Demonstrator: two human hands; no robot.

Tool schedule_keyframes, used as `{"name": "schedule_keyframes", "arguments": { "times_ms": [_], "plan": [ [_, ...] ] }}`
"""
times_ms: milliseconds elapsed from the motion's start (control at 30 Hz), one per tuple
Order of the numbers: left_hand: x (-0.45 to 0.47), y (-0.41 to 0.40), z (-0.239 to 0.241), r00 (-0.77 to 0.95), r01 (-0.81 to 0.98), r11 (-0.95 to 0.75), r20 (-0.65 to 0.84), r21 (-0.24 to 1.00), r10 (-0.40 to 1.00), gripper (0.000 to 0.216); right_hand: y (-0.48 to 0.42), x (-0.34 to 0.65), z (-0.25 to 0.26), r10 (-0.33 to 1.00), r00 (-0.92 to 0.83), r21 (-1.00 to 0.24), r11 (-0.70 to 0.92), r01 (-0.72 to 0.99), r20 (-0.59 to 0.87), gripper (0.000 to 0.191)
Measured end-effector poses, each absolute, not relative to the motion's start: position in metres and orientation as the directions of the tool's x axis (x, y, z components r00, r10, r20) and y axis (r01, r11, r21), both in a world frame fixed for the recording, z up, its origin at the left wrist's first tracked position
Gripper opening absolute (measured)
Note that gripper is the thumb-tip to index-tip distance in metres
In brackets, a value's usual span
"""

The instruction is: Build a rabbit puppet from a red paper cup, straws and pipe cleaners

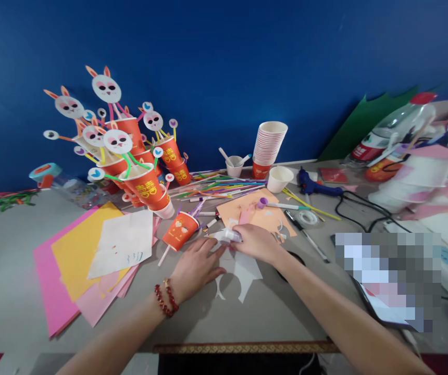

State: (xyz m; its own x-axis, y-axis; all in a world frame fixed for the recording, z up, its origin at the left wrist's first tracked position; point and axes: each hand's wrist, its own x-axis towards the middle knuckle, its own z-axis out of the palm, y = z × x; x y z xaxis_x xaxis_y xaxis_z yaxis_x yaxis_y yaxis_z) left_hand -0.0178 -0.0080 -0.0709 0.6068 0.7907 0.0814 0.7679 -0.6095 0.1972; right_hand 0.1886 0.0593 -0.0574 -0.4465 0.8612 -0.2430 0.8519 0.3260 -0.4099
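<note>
My right hand (257, 242) grips a small white and purple glue stick (232, 236), its tip low over white paper. My left hand (198, 268) lies flat beside it, fingers stretched out and touching the paper's edge. Under and in front of the hands is a white paper scrap (249, 268) with round cut-outs. Beyond my right hand, a purple cap (262, 203) stands on an orange paper sheet (232, 204). A red paper cup (179, 230) with purple pipe cleaners lies tilted just past my left hand.
Rabbit-faced red cups (146, 185) stand stacked at the left behind coloured paper sheets (67, 250). At the back are a tall cup stack (269, 148), pipe cleaners (224, 186) and a blue glue gun (318, 186) with its cable. A pen (310, 239) and a phone (388, 307) lie at right.
</note>
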Motion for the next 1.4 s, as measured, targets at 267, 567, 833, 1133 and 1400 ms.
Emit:
{"name": "schedule_keyframes", "arguments": {
  "times_ms": [267, 567, 833, 1133, 1400],
  "plan": [
    [-0.02, -0.01, -0.082, 0.595, 0.774, -0.608, 0.124, 0.179, 0.794, 0.056, 0.058, 0.189, -0.056, 0.867, -0.432, -0.391, 0.318, 0.864, -0.249, 0.017],
    [-0.017, -0.011, -0.079, 0.594, 0.794, -0.598, 0.066, 0.107, 0.802, 0.059, 0.06, 0.189, -0.06, 0.867, -0.435, -0.397, 0.32, 0.861, -0.245, 0.017],
    [-0.019, -0.011, -0.081, 0.603, 0.785, -0.608, 0.077, 0.117, 0.794, 0.06, 0.058, 0.19, -0.062, 0.868, -0.447, -0.423, 0.33, 0.844, -0.215, 0.016],
    [-0.02, -0.013, -0.084, 0.595, 0.784, -0.606, 0.112, 0.134, 0.796, 0.055, 0.065, 0.196, -0.057, 0.85, -0.477, -0.497, 0.321, 0.806, -0.224, 0.014],
    [-0.016, -0.014, -0.078, 0.595, 0.798, -0.599, 0.073, 0.067, 0.801, 0.057, 0.061, 0.197, -0.059, 0.853, -0.48, -0.499, 0.331, 0.801, -0.206, 0.014]
  ]
}}
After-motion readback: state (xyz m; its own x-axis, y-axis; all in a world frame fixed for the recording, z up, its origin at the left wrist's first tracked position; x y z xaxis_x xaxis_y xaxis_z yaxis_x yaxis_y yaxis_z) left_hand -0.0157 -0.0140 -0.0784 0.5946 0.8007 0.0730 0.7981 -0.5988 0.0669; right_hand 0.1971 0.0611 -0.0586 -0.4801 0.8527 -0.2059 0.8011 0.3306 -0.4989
